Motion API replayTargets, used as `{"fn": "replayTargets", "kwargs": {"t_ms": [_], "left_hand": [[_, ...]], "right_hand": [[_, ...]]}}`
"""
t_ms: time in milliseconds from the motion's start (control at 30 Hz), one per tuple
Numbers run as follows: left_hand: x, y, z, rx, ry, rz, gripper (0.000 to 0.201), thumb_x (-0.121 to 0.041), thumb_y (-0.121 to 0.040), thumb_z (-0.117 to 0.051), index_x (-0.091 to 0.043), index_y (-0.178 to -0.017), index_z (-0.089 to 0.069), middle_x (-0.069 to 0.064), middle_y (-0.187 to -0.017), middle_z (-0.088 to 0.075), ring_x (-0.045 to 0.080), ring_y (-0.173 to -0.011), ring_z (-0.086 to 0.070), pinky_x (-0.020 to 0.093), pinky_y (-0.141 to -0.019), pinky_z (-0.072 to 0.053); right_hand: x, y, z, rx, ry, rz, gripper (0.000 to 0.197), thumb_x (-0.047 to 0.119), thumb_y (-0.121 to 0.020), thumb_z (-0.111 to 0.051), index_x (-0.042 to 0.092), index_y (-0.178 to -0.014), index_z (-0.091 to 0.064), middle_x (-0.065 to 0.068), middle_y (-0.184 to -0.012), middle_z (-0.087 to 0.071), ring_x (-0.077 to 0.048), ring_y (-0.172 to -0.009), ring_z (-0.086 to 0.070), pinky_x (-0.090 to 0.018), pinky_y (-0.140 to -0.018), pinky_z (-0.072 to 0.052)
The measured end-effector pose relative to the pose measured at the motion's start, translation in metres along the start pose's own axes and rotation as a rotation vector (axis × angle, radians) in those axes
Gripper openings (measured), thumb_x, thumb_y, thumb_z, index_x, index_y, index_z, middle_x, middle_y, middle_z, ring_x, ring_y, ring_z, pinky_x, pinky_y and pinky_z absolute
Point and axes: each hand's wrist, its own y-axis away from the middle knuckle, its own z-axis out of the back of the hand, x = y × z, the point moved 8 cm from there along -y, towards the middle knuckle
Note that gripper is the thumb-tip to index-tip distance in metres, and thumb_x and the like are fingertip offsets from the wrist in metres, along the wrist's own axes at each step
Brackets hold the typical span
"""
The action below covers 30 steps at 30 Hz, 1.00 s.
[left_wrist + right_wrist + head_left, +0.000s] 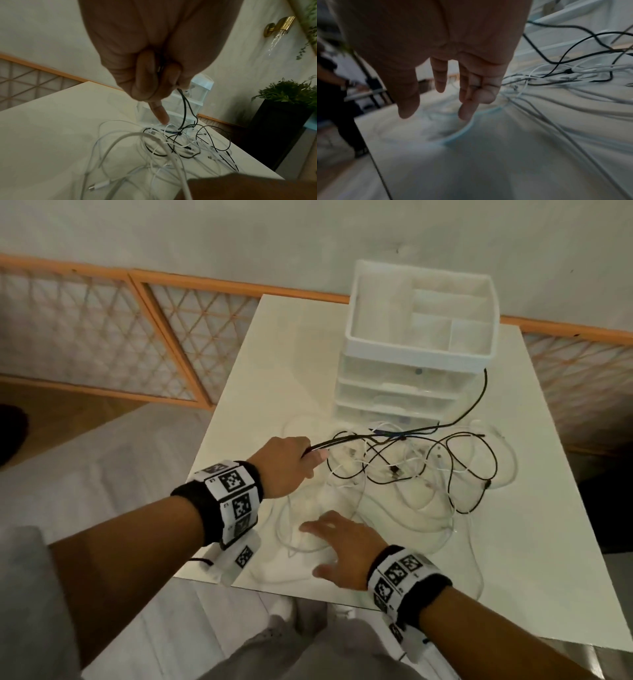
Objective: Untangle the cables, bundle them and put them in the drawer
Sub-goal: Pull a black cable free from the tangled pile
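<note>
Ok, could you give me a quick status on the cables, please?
Left hand grips black cable. Right hand spread over white cables. Black cable snarled among them.
</note>
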Motion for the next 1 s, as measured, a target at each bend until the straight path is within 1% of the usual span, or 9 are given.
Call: {"fn": "replayTargets", "kwargs": {"t_ms": [100,233,467,567,633,700,833,933,1000], "left_hand": [[0.003,0.003,-0.007,0.048,-0.014,-0.040,0.044,-0.054,-0.098,-0.045,-0.014,-0.084,-0.054,-0.006,-0.092,-0.075,0.006,-0.072,-0.059,0.021,-0.062,-0.040],[0.013,0.006,-0.016,0.078,-0.087,-0.060,0.043,-0.056,-0.093,-0.054,-0.019,-0.073,-0.044,0.000,-0.085,-0.074,0.021,-0.078,-0.064,0.034,-0.072,-0.050],[0.025,0.001,-0.014,-0.044,0.026,0.035,0.040,-0.050,-0.102,-0.036,-0.018,-0.086,-0.054,0.000,-0.087,-0.075,0.020,-0.078,-0.064,0.034,-0.074,-0.051],[0.014,-0.001,-0.005,-0.073,0.124,0.027,0.034,-0.038,-0.105,-0.036,-0.022,-0.078,-0.047,0.000,-0.091,-0.076,0.016,-0.065,-0.060,0.028,-0.062,-0.046],[0.002,-0.002,0.005,-0.112,0.246,0.034,0.031,-0.033,-0.106,-0.036,-0.020,-0.079,-0.046,-0.001,-0.090,-0.076,0.016,-0.055,-0.058,0.026,-0.056,-0.045],[-0.010,-0.005,0.019,-0.172,0.373,0.030,0.029,-0.030,-0.106,-0.037,-0.018,-0.081,-0.048,-0.002,-0.088,-0.075,0.019,-0.054,-0.058,0.023,-0.046,-0.041],[-0.031,-0.011,0.047,-0.257,0.657,0.019,0.026,-0.028,-0.105,-0.041,-0.016,-0.084,-0.051,0.004,-0.089,-0.074,0.020,-0.055,-0.057,0.023,-0.039,-0.030],[-0.049,-0.010,0.065,-0.306,0.807,0.021,0.027,-0.026,-0.105,-0.040,-0.013,-0.083,-0.048,0.010,-0.089,-0.073,0.015,-0.049,-0.055,0.022,-0.037,-0.029],[-0.069,-0.006,0.077,-0.315,0.897,-0.022,0.027,-0.025,-0.106,-0.039,-0.013,-0.083,-0.047,0.012,-0.093,-0.075,0.014,-0.046,-0.053,0.021,-0.036,-0.029]], "right_hand": [[-0.016,-0.009,-0.011,0.028,0.071,-0.106,0.060,0.038,-0.087,-0.066,0.038,-0.141,-0.039,0.000,-0.138,-0.033,-0.030,-0.116,-0.056,-0.040,-0.099,-0.048],[-0.048,-0.007,0.011,-0.060,0.122,-0.206,0.025,0.028,-0.094,-0.054,0.026,-0.118,-0.060,-0.007,-0.120,-0.048,-0.034,-0.106,-0.058,-0.035,-0.085,-0.047],[-0.125,0.039,0.091,-0.605,-0.042,-0.562,0.024,0.029,-0.099,-0.047,0.016,-0.108,-0.066,-0.009,-0.102,-0.068,-0.030,-0.094,-0.064,-0.032,-0.077,-0.048],[-0.116,0.065,0.132,-0.889,-0.273,-0.468,0.016,0.026,-0.098,-0.056,0.015,-0.097,-0.067,-0.004,-0.090,-0.072,-0.019,-0.078,-0.063,-0.023,-0.072,-0.041],[-0.104,0.079,0.159,-0.997,-0.450,-0.394,0.013,0.025,-0.098,-0.057,0.018,-0.093,-0.067,0.001,-0.081,-0.071,-0.015,-0.069,-0.065,-0.027,-0.072,-0.050],[-0.090,0.096,0.194,-1.132,-0.713,-0.252,0.014,0.018,-0.098,-0.055,0.020,-0.088,-0.064,0.000,-0.077,-0.070,-0.017,-0.065,-0.070,-0.037,-0.068,-0.058],[-0.063,0.145,0.271,-1.423,-1.015,0.108,0.012,0.007,-0.099,-0.052,0.013,-0.092,-0.059,-0.013,-0.084,-0.066,-0.029,-0.066,-0.068,-0.038,-0.062,-0.058],[-0.061,0.147,0.284,-1.330,-1.083,0.168,0.020,0.025,-0.085,-0.059,0.008,-0.095,-0.060,-0.019,-0.089,-0.066,-0.033,-0.068,-0.066,-0.041,-0.061,-0.057],[-0.061,0.133,0.274,-1.205,-0.983,0.074,0.010,0.018,-0.088,-0.059,0.010,-0.092,-0.063,-0.019,-0.090,-0.069,-0.033,-0.069,-0.068,-0.047,-0.064,-0.058]]}}
